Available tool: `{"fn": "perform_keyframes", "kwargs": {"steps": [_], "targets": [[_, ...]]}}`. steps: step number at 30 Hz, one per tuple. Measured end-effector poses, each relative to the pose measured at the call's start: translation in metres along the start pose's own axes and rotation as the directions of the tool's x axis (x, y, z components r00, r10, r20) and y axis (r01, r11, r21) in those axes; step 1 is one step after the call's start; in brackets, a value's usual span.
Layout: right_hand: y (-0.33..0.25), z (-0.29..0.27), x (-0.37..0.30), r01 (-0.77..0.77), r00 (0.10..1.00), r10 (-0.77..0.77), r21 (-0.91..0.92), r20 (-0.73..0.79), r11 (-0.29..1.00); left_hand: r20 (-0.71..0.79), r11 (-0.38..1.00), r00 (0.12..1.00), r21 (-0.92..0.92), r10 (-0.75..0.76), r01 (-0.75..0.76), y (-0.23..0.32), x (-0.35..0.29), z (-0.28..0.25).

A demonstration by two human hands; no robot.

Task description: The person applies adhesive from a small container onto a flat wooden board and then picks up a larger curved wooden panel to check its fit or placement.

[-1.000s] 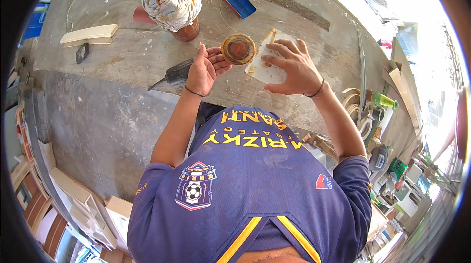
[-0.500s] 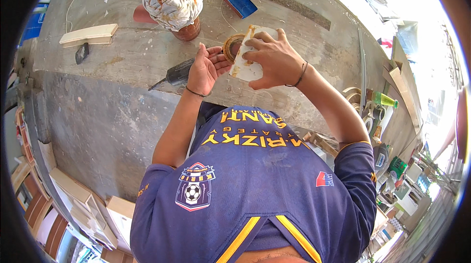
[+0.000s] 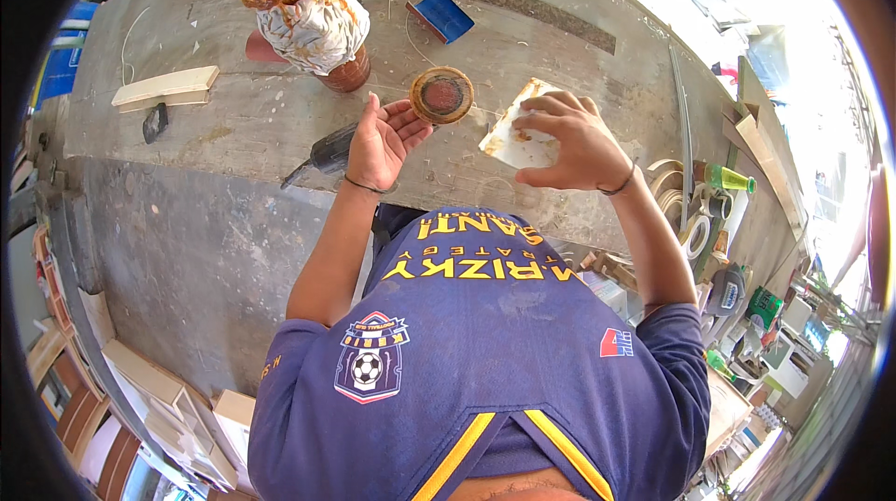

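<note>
Two bare hands are out beyond the dark shirt (image 3: 476, 342) I look down past, both over the near part of the bench (image 3: 457, 179). From my end, the left hand (image 3: 375, 154) shows an open palm, fingers loosely curled and closed on nothing I can see. It lies across the black tool (image 3: 331, 152), whose body runs behind it toward the round pad (image 3: 442, 96). I take tool and pad for one piece, but the hand covers the join. The pad sits face up just beyond the left fingertips.

To the right of it, the right hand (image 3: 583, 151) pinches the white card (image 3: 504, 141) between thumb and fingers, its brown-smeared edge toward the pad. Card and pad are apart; I can't tell whether the thin pale line between them is a strand.

I judge the step to be wiping the card over the pad, at a moment between touches. Another pass would call for bringing the smeared edge level onto the face, with the left hand steadying the tool.

Farther off stand the wrapped pot (image 3: 313, 34), crusted brown on top, and the curved blue piece (image 3: 446, 17).
</note>
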State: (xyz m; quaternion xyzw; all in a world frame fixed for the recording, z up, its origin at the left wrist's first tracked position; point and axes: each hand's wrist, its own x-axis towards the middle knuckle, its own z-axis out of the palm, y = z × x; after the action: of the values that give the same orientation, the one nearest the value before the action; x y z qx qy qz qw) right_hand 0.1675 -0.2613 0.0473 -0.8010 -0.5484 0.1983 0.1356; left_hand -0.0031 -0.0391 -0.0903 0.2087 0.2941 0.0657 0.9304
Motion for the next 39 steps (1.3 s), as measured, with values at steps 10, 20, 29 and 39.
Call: {"fn": "perform_keyframes", "kwargs": {"steps": [10,20,29,39], "targets": [[0.011,-0.011,-0.006,0.012,0.994,0.036,0.429,-0.103,0.903,0.218,0.971,0.948,-0.013,-0.232,0.24,0.003,-0.013,0.014],[0.015,-0.006,-0.003,0.084,0.986,-0.004,0.465,-0.169,0.881,0.153,0.99,0.979,-0.022,-0.137,0.142,0.006,-0.01,0.009],[0.015,0.0,-0.005,0.076,0.988,0.001,0.495,-0.153,0.866,0.081,0.902,0.913,0.209,-0.4,0.377,0.027,-0.008,0.013],[-0.006,0.015,0.017,0.22,0.964,-0.212,0.037,-0.16,0.975,0.091,0.887,0.894,0.203,-0.44,0.416,0.03,-0.009,0.007]]}}
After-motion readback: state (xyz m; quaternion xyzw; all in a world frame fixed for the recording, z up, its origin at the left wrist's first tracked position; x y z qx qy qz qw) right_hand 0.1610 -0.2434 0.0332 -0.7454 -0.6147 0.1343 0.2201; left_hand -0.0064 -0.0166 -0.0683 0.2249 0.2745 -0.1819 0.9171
